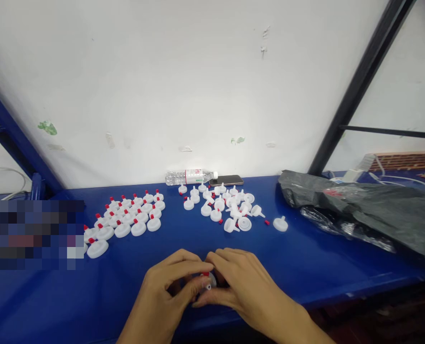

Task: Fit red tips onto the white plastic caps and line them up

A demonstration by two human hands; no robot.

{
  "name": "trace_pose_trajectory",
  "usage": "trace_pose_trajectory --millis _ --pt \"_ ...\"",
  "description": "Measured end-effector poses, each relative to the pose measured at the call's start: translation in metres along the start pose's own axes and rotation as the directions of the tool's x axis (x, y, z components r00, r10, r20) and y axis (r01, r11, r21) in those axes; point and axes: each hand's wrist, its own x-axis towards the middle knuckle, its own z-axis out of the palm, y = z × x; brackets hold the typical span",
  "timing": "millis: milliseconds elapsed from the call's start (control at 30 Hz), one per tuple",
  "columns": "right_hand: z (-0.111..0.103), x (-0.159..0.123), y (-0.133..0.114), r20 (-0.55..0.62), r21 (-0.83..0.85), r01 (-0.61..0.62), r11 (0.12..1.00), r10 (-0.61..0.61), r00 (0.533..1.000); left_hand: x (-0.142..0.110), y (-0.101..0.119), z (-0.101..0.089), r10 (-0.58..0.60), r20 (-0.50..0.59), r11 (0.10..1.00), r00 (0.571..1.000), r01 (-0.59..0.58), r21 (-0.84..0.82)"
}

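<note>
A white wall [198,86] is met by a blue table [183,241], on which a dark bag [377,217] is spread at the right. Near the front edge, the right hand [243,277] and left hand [172,282] are held together, fingers curled. By the wall, a bottle [194,177] is laid flat beside a phone [227,180]. At the left, capped lids [122,230] are set in rows; in the middle, bare lids [215,216] are scattered. A single lid [213,281], mostly hidden, is gripped between the hands by the right. A red cap [205,274] is pinched there by the left thumb and forefinger; whether it is seated cannot be told. Loose caps [267,222] are strewn among the bare lids.
</note>
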Motion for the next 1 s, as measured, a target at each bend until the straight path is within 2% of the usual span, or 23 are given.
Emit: trace_pose_trajectory --millis 167,300,433,567,667,767,867,933,1000 --pt "-0.001 0.001 -0.002 0.005 -0.039 0.003 0.999 -0.002 1.0 -0.002 0.002 -0.007 -0.046 0.051 0.995 0.998 0.051 -0.084" --pt "-0.003 0.002 -0.001 -0.035 -0.067 0.039 0.997 -0.041 0.999 -0.004 0.003 -0.006 -0.034 0.095 0.991 0.995 0.046 -0.125" --pt "-0.006 0.004 -0.002 0.019 -0.083 0.047 0.995 -0.045 0.999 -0.002 0.006 -0.002 -0.011 0.137 0.989 0.991 0.031 -0.147" --pt "-0.007 0.006 -0.002 0.045 -0.088 0.037 0.995 -0.033 0.998 -0.001 0.01 -0.002 -0.011 0.172 0.998 0.985 0.023 -0.066" --pt "-0.006 0.004 -0.002 0.053 -0.084 0.029 0.996 -0.024 0.998 -0.002 0.01 -0.002 0.019 0.16 1.0 0.987 -0.02 0.007" --pt "-0.006 0.002 -0.003 0.042 -0.06 0.017 0.998 -0.015 0.999 -0.003 0.006 -0.002 0.076 0.117 0.995 0.99 -0.083 0.049" --pt "-0.006 0.001 -0.004 0.017 -0.013 -0.015 1.0 0.016 1.0 -0.002 -0.004 -0.008 0.14 0.002 0.979 0.99 -0.139 0.15" --pt "-0.007 0.001 -0.005 0.006 0.017 -0.054 0.998 0.054 0.999 -0.001 -0.011 -0.019 0.16 -0.095 0.96 0.983 -0.132 0.249" --pt "-0.008 0.001 -0.005 0.007 0.035 -0.082 0.996 0.082 0.997 0.002 -0.018 -0.033 0.144 -0.198 0.937 0.969 -0.069 0.342"
